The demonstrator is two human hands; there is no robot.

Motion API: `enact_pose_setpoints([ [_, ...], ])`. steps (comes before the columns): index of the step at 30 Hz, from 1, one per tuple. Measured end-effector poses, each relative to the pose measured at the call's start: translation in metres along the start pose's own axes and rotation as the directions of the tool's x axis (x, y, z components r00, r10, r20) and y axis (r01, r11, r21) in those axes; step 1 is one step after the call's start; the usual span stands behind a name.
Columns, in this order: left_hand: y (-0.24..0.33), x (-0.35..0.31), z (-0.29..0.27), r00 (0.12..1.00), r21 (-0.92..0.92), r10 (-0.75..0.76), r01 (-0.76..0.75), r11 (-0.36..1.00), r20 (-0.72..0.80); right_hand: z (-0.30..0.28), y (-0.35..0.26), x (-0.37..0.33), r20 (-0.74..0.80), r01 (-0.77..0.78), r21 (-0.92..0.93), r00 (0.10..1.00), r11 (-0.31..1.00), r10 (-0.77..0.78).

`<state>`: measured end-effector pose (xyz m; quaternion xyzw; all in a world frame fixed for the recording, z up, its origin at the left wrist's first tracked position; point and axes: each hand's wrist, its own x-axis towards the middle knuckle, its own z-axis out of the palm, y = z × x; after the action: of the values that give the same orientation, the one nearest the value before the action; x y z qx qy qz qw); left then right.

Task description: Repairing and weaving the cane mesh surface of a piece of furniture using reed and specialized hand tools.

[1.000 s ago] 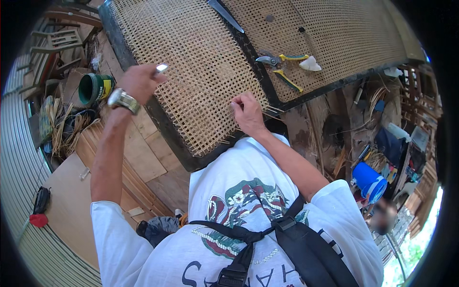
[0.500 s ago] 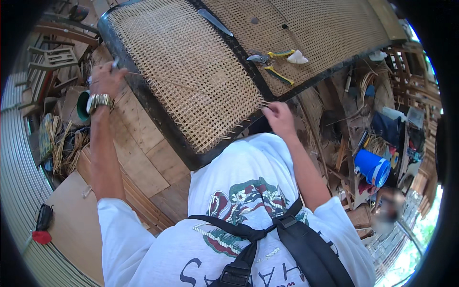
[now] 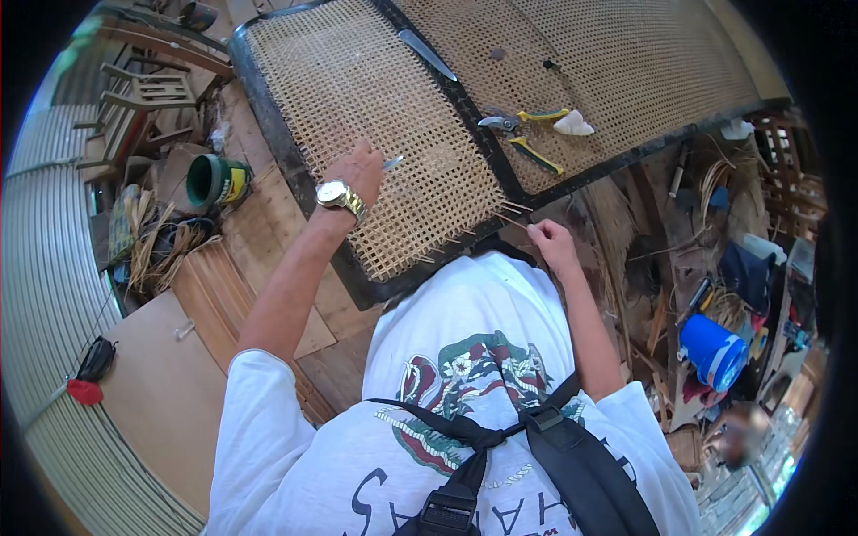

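Note:
In front of me a woven cane panel [image 3: 384, 125] sits in a dark frame [image 3: 279, 125], with short loose strand ends along its near right edge. My left hand [image 3: 356, 174], wearing a wristwatch [image 3: 341, 198], is over the panel, closed on a small metal tool whose shiny pointed tip [image 3: 392, 163] sticks out; its kind is unclear. Just off the near right corner, my right hand [image 3: 552, 243] pinches the end of a thin cane strand [image 3: 511, 220]. A knife blade [image 3: 427, 55] lies on the frame's dividing bar. Yellow-handled pruning shears [image 3: 534, 159] lie open on the adjoining panel.
A white crumpled piece [image 3: 574, 124] lies beside the shears. Left of the frame stand a green bucket [image 3: 207, 183], bundled cane strips [image 3: 156, 250] and wooden boards [image 3: 219, 286]. To the right are a blue bucket [image 3: 713, 352] and cluttered scraps.
My left hand has moved right, from beyond the frame's left edge to over the woven panel, with the metal tool. My right hand has drawn slightly away from the panel corner.

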<state>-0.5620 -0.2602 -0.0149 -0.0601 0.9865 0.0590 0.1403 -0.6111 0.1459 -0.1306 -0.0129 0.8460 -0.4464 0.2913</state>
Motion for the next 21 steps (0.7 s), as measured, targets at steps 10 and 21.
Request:
enact_pose_setpoints([
  [10,0.008,0.015,-0.008,0.919,-0.042,-0.255,0.280,0.959,0.302,-0.005,0.002,-0.014,-0.045,0.207,-0.442,0.967,0.873,-0.252],
  [21,-0.130,-0.037,-0.109,0.881,0.025,-0.430,0.443,0.896,-0.200,-0.220,0.165,-0.104,-0.159,-0.309,-0.821,0.931,0.480,0.327],
])
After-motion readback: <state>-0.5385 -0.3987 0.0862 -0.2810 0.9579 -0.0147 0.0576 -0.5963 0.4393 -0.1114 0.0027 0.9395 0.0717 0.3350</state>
